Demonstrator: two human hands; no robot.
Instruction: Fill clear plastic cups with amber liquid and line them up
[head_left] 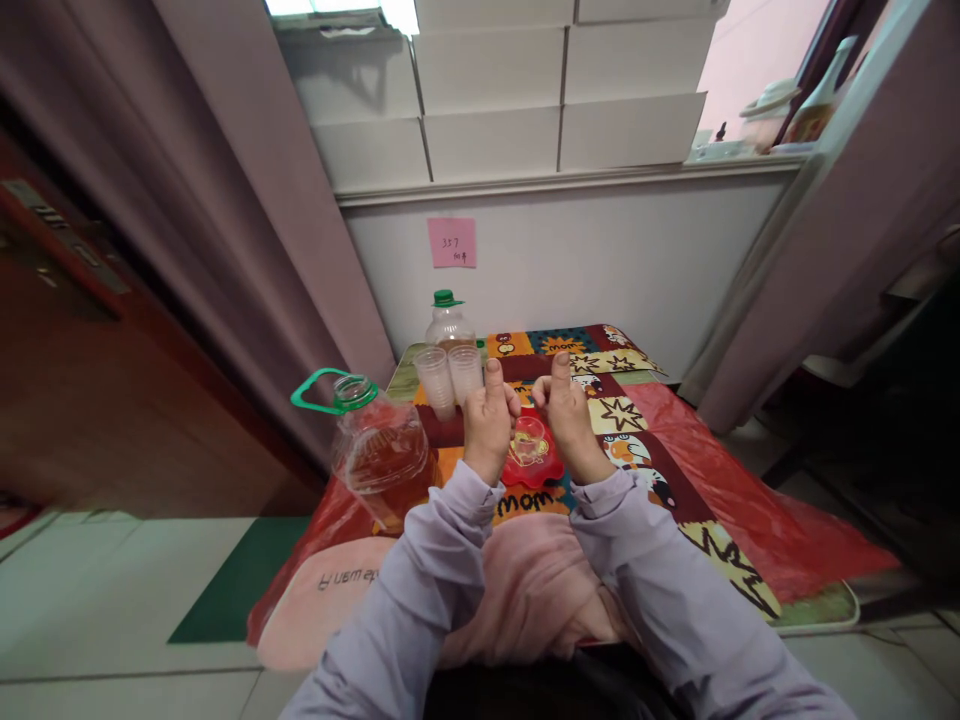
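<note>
Red dish (535, 474) partly behind left fingers (514, 403), base of rear bottle (450, 324) behind clear cups (435, 378)

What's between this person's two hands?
In the head view, a red dish shows between the left hand and the right hand.

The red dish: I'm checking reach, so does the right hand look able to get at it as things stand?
Most likely yes: the red dish shows between the right hand and the left hand, and no object seems to block the right hand's way to its near edge.
</note>
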